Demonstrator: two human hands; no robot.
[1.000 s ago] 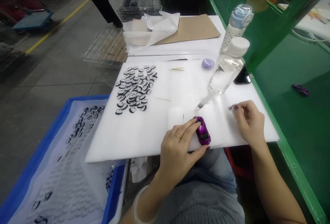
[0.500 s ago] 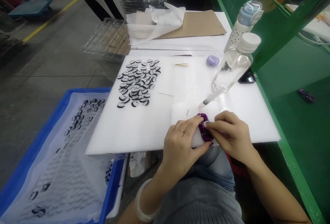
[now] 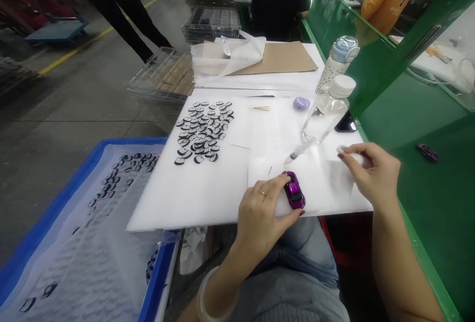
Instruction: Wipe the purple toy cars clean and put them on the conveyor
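Note:
My left hand (image 3: 263, 213) grips a small purple toy car (image 3: 294, 191) between thumb and fingers, pressing it on the white foam board (image 3: 208, 193) near its front edge. My right hand (image 3: 371, 171) hovers to the right of the car, fingers pinched on a small white piece I cannot name. A syringe-like applicator (image 3: 297, 153) lies just beyond the car, its tip pointing at it. A heap of small black-and-white parts (image 3: 202, 131) sits on the board's far left.
A clear bottle (image 3: 324, 112), a spotted water bottle (image 3: 336, 62), a lilac case (image 3: 301, 103) and a phone (image 3: 346, 123) stand at the back right. A blue tray (image 3: 156, 272) with more parts is at left. Another purple car (image 3: 427, 152) lies on the green bench. People stand beyond.
My right hand has left the car and drawn back to the right with a small white piece in its fingers. The left hand still holds the car in place.

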